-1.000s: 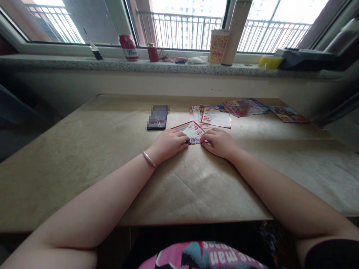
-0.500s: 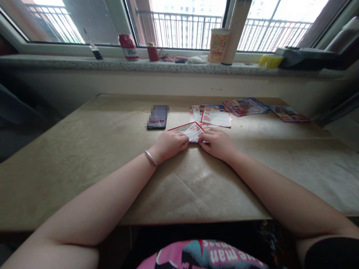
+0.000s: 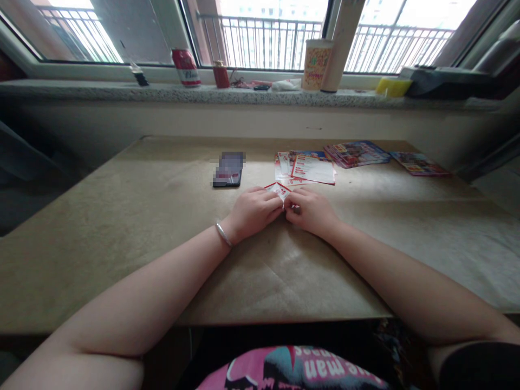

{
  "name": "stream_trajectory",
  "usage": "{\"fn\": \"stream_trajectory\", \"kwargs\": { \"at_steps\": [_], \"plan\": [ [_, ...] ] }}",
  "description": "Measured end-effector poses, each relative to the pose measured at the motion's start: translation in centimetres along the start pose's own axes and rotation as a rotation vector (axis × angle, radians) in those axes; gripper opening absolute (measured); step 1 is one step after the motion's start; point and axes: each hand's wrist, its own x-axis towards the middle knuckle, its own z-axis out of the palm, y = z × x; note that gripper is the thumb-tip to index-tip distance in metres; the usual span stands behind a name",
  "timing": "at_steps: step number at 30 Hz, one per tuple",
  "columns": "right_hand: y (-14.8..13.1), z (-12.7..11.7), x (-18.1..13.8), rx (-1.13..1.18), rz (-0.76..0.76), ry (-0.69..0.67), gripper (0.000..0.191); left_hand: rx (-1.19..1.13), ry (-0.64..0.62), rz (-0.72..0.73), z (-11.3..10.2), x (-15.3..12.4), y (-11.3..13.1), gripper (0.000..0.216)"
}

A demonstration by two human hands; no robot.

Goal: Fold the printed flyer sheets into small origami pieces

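Observation:
A white paper sheet with red edges and red print [image 3: 278, 189] lies on the table, mostly covered by my hands. My left hand [image 3: 257, 211] rests over its left part, fingers together and pressed on the paper. At its right side, my right hand [image 3: 309, 208] pinches the paper's edge between thumb and fingers. The fingertips of both hands almost meet over the sheet. Just beyond them, several similar red-and-white sheets [image 3: 313, 169] lie in a loose pile.
A phone [image 3: 228, 170] lies left of the paper pile. Colourful leaflets [image 3: 357, 154] are stacked at the back right, with another leaflet [image 3: 419, 163] beside them. A can [image 3: 186, 67], a red bottle [image 3: 221, 75] and a patterned cup [image 3: 317, 65] stand on the windowsill [image 3: 252, 98].
My left hand has slid right across the paper, closer to my right hand. Less of the sheet shows now, and its visible peak sits lower and slightly to the left.

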Motion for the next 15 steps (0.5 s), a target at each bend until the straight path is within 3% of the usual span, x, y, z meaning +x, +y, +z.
{"fn": "stream_trajectory", "kwargs": {
  "at_steps": [7,15],
  "plan": [
    [1.2,-0.3,-0.5,-0.004,0.005,0.021,0.004,0.024,0.062,0.011,-0.2,-0.1,-0.7,0.027],
    [2.8,-0.7,-0.7,0.004,0.026,0.065,0.005,0.016,0.062,-0.106,-0.2,-0.6,-1.6,0.023]
  ]
}}
